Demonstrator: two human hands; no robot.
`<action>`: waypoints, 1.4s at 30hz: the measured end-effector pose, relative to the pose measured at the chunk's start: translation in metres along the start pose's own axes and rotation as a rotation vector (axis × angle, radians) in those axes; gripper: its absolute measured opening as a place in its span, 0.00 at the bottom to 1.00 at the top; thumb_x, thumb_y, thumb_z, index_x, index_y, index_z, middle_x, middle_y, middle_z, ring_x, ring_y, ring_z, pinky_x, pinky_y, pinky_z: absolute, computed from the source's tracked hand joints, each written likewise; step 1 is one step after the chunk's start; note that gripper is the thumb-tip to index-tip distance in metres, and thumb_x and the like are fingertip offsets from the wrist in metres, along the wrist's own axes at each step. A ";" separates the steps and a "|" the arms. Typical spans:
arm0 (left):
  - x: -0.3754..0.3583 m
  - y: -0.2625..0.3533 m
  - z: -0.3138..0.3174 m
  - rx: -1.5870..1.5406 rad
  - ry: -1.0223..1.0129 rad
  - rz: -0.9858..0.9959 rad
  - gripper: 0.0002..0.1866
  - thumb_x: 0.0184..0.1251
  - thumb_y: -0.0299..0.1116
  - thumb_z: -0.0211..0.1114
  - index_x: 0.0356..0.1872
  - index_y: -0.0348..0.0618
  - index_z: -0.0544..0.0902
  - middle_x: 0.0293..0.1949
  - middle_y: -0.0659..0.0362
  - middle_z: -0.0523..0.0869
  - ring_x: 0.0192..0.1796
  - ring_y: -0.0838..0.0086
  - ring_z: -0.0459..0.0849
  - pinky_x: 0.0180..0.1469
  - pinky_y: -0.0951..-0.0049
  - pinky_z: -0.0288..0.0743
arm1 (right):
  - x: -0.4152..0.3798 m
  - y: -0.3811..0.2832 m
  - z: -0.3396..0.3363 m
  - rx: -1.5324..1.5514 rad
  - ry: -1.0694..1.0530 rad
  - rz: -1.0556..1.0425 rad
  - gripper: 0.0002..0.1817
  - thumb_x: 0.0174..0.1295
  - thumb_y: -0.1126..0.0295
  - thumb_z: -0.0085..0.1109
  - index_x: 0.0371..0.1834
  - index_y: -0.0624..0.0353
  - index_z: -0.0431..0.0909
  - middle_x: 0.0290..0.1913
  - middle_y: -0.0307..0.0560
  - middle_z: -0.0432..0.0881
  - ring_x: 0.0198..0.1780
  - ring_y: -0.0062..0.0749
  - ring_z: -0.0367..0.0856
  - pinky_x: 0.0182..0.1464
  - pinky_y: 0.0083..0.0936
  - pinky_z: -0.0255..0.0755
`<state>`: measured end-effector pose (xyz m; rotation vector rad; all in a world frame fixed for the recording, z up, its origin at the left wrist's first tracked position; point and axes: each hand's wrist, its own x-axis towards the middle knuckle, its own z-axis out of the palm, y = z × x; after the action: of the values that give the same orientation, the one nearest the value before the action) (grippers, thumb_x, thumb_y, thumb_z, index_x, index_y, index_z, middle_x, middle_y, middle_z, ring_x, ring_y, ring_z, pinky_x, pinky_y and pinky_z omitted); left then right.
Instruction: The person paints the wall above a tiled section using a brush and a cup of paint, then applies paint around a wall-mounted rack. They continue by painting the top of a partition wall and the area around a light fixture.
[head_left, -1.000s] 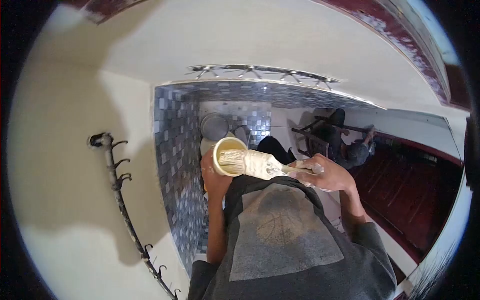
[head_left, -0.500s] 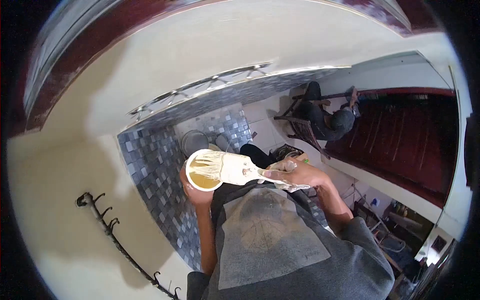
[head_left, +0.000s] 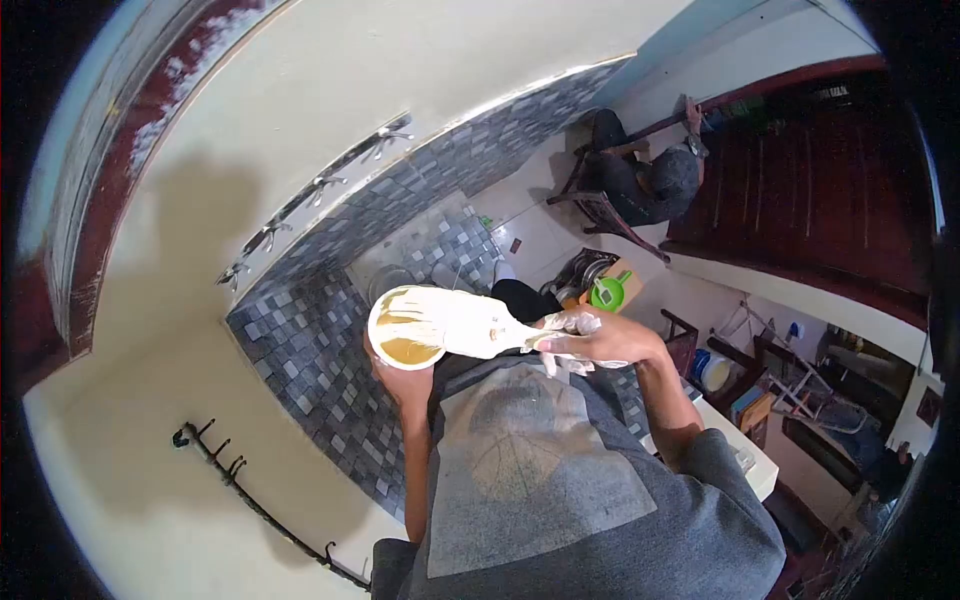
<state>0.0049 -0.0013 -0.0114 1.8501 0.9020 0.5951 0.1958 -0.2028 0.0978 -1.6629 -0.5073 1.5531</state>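
My left hand (head_left: 400, 383) is wrapped around a round white cup (head_left: 408, 367) with yellowish-cream paint inside. A wide paintbrush (head_left: 478, 326), coated in pale paint, lies across the cup with its bristle tips inside the rim. My right hand (head_left: 598, 340) is closed round the brush handle, and whitish paint smears its fingers. Both hands are in front of my dark grey shirt. The cup hides most of my left fingers.
Cream walls carry two hook racks (head_left: 268, 508) (head_left: 300, 203) at left and above. Grey mosaic tile (head_left: 310, 370) covers the floor ahead. Another person (head_left: 655, 185) sits on a wooden chair by a dark red panel. A green dustpan-like item (head_left: 607, 292) and a white bucket (head_left: 712, 370) stand at right.
The view has swung, showing more of the clutter at right. The brush and cup stay together in front of me, and both hands keep their holds.
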 end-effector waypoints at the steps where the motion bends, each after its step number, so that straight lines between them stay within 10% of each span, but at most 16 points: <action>1: -0.004 0.000 0.004 0.001 0.002 -0.001 0.40 0.39 0.26 0.78 0.57 0.33 0.65 0.49 0.48 0.77 0.52 0.62 0.77 0.55 0.65 0.70 | -0.001 0.015 -0.002 0.024 0.007 -0.044 0.18 0.65 0.55 0.55 0.46 0.60 0.80 0.24 0.35 0.78 0.24 0.14 0.70 0.25 0.19 0.65; 7: -0.026 -0.025 0.016 0.142 -0.035 -0.005 0.42 0.37 0.26 0.77 0.58 0.32 0.65 0.52 0.47 0.75 0.54 0.60 0.76 0.57 0.63 0.68 | -0.018 0.038 -0.031 0.407 0.181 -0.045 0.13 0.65 0.58 0.56 0.44 0.55 0.77 0.23 0.29 0.73 0.21 0.10 0.68 0.19 0.12 0.62; 15: -0.059 0.009 0.029 0.135 0.015 -0.034 0.40 0.39 0.26 0.77 0.57 0.31 0.67 0.50 0.47 0.77 0.53 0.59 0.76 0.58 0.64 0.66 | 0.026 0.048 -0.121 0.187 0.663 -0.154 0.17 0.65 0.54 0.54 0.39 0.57 0.73 0.23 0.33 0.73 0.20 0.14 0.69 0.19 0.14 0.63; 31: -0.054 -0.001 0.017 0.117 0.010 -0.035 0.38 0.39 0.28 0.77 0.55 0.32 0.68 0.46 0.48 0.79 0.49 0.59 0.79 0.55 0.65 0.69 | 0.091 -0.054 -0.099 0.597 0.513 -0.340 0.17 0.65 0.56 0.54 0.32 0.61 0.77 0.19 0.37 0.74 0.15 0.17 0.70 0.13 0.15 0.61; 39: -0.056 -0.007 0.011 0.126 0.050 -0.103 0.39 0.38 0.29 0.78 0.55 0.33 0.68 0.47 0.49 0.78 0.50 0.61 0.78 0.55 0.64 0.68 | 0.122 -0.001 -0.048 0.775 0.576 -0.574 0.17 0.64 0.55 0.56 0.39 0.60 0.78 0.18 0.35 0.73 0.14 0.15 0.67 0.13 0.16 0.57; 42: -0.055 -0.014 0.007 0.163 -0.025 -0.138 0.40 0.37 0.30 0.78 0.55 0.33 0.68 0.49 0.49 0.77 0.52 0.60 0.77 0.57 0.64 0.67 | 0.170 0.035 -0.057 0.662 0.587 -0.358 0.15 0.64 0.56 0.56 0.37 0.58 0.78 0.18 0.35 0.73 0.14 0.16 0.66 0.14 0.17 0.58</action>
<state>-0.0282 -0.0451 -0.0275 1.9166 1.0784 0.4230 0.2723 -0.1130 -0.0422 -1.3145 0.0347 0.7834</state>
